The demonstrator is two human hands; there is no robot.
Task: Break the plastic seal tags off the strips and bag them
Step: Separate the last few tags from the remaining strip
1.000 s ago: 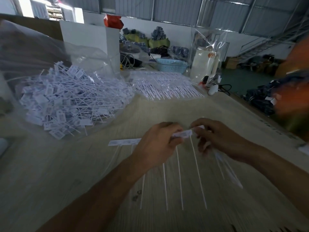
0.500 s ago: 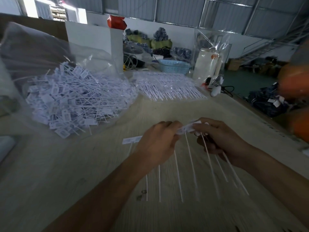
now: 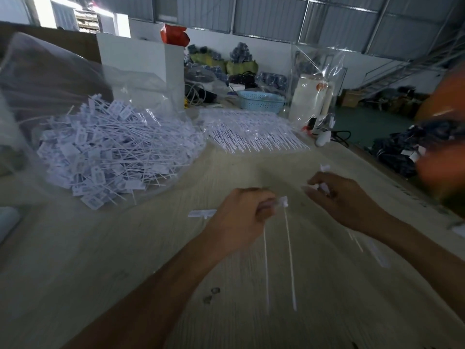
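My left hand grips a white strip of seal tags above the wooden table; the strip's end sticks out to the left and two long tails hang below. My right hand pinches several broken-off tags, their tails trailing under the wrist. A gap separates the two hands. A clear plastic bag at the left holds a big heap of loose tags. Unbroken strips lie in a pile further back.
Behind the piles stand a white box, a blue basket and a clear-wrapped white roll. The table's right edge runs diagonally; a blurred orange shape sits beyond it. Bare table lies at the near left.
My hands have pulled apart: the right hand now holds tags separated from the strip, which stays in my left hand with fewer tails hanging from it.
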